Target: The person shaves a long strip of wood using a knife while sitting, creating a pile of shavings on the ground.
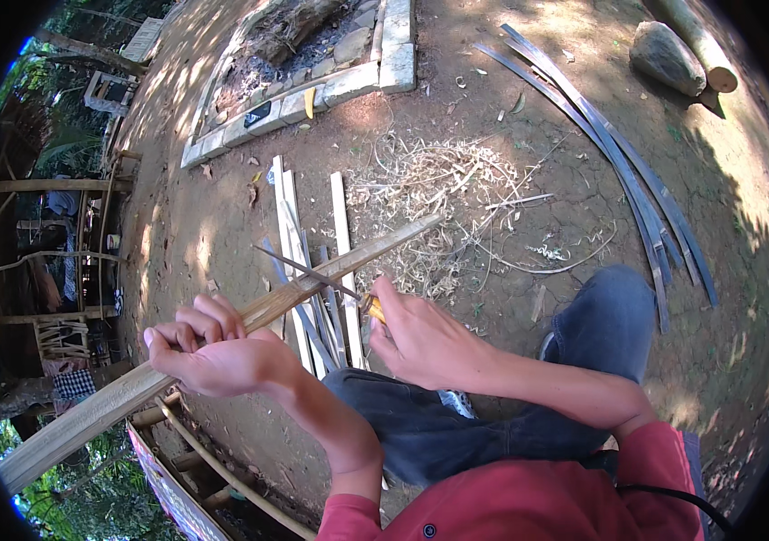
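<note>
A long pale wooden stave runs slantwise from the lower left to the middle. My left hand is closed round it, palm turned up and fingers curled over. In my right hand is a knife, its yellowish handle mostly hidden by the fingers. The thin dark blade crosses the stave beyond my left hand, pointing up and to the left; whether it bites into the wood I cannot tell. Beneath the stave, several thin strips of light and dark wood lie on the ground.
A pile of curly shavings covers the dirt ahead. Long dark bent strips lie at the right, near a rock and a log. A stone-edged fire pit is at the back. Bamboo poles stand lower left.
</note>
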Demonstrator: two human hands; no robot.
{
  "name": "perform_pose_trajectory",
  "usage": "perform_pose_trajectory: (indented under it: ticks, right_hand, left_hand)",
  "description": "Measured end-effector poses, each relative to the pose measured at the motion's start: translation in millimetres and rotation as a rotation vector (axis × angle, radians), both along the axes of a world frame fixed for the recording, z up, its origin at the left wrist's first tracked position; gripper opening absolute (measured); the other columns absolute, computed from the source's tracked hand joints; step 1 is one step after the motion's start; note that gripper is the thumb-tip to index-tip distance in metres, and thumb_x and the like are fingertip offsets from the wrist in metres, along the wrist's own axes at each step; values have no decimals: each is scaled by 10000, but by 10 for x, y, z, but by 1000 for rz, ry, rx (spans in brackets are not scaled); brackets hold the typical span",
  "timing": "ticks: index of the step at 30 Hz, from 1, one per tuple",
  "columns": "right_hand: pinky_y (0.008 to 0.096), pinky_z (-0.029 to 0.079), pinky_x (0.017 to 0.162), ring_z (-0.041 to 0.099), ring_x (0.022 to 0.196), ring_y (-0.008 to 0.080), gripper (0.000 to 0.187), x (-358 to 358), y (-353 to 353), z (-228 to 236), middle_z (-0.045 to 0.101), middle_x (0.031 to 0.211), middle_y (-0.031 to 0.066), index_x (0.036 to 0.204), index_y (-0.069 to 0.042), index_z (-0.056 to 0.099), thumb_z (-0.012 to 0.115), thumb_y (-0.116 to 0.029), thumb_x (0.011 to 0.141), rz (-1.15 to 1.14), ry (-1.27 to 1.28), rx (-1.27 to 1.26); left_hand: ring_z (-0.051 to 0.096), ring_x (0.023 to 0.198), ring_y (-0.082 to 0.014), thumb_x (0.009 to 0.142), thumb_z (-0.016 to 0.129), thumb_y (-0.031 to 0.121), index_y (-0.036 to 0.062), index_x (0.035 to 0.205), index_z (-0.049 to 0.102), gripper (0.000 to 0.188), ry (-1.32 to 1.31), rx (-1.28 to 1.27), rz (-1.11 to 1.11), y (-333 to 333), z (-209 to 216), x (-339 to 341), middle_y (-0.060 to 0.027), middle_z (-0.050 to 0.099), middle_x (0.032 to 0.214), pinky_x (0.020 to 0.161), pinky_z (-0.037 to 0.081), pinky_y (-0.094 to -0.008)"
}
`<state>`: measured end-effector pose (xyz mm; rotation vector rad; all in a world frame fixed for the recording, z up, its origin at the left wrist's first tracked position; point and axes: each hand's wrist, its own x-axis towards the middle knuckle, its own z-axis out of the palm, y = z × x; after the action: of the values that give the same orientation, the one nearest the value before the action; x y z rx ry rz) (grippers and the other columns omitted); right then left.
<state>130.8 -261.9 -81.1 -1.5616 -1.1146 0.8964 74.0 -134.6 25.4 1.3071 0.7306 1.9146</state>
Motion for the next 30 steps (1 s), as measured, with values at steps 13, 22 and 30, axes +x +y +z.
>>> perform_pose_trajectory:
  ticks: [13,22,30]
  right_hand:
    - [452,515,469,636,557,376,238,-25,31,-171,612,699,212,1070,8,430,504,-192,965,-125,-434,-25]
    - [424,523,450,650,529,336,176,-12,-53,-57,594,563,165,997,8,430,493,-153,967,-151,-439,-45]
    - [453,495,453,625,513,366,207,-45,-56,-134,581,563,162,1030,-2,423,501,-182,963,-215,-501,-67]
  left_hand:
    - [102,419,-76,962,361,247,178,624,143,408,-33,11,-20,-144,11,111,32,129,509,392,85,-241]
    - [102,418,-68,979,375,277,167,630,179,415,-22,40,-30,-141,1,145,37,133,501,392,103,-238]
    - [111,436,-77,946,368,216,176,639,134,388,-37,45,20,-200,26,184,33,128,520,416,71,-259]
